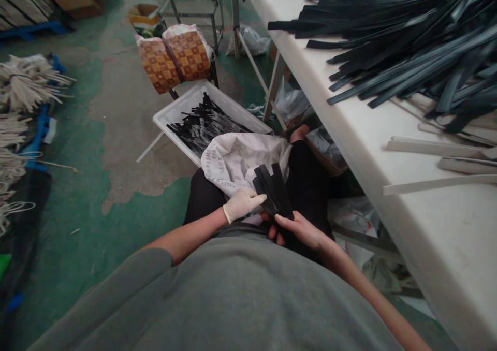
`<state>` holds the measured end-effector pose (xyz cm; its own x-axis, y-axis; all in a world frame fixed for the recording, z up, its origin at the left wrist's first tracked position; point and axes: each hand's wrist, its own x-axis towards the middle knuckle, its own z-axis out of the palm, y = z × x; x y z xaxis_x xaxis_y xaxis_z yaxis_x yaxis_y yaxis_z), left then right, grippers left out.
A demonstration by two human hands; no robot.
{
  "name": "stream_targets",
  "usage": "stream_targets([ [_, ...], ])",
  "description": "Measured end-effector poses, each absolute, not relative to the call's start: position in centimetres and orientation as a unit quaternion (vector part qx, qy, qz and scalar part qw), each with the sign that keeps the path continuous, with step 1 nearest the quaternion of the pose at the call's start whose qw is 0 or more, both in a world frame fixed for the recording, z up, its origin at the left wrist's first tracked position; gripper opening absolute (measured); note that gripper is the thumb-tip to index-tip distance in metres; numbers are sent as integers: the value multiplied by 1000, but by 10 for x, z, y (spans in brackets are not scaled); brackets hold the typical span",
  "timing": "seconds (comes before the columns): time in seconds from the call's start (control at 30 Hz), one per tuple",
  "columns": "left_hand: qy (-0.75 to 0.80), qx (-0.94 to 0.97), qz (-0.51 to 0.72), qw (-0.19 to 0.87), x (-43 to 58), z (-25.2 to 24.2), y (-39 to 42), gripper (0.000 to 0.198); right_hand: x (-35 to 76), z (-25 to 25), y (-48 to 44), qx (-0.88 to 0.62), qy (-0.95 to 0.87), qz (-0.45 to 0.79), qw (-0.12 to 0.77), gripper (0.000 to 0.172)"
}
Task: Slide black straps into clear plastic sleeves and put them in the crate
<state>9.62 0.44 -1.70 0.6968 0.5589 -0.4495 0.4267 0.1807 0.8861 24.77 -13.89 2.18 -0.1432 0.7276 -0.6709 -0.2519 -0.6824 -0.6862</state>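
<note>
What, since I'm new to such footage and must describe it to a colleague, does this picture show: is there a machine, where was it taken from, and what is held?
No machine is at work here. A camera worn on a person's head looks forward and down. The right hand, bare, grips a bundle of flat black strips. The left hand, in a thin pale glove, has its thumb at the bundle's edge; its fingers are partly hidden. Just beyond lies a whitish sack, then a white tray of dark strips. On the white tabletop at right lie a large heap of black strips and some beige strips.
</note>
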Motion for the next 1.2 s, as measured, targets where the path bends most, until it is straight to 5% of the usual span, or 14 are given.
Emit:
stream_targets([
  [0.13, 342, 746, 41, 570, 99, -13, 7, 51, 251, 21, -136, -584, -170, 709, 357, 50],
  [0.6, 385, 649, 81, 651, 134, -22, 15, 44, 258, 8, -121, -662, -165, 605, 410, 41],
  [0.87, 378, 272, 169, 869, 139, -20, 41, 22, 272, -2, -117, -614, 8, 565, 551, 26],
  [1.2, 349, 360, -32, 864, 139, -17, -4, 34, 272, -10, -122, -507, -19, 560, 655, 28],
])
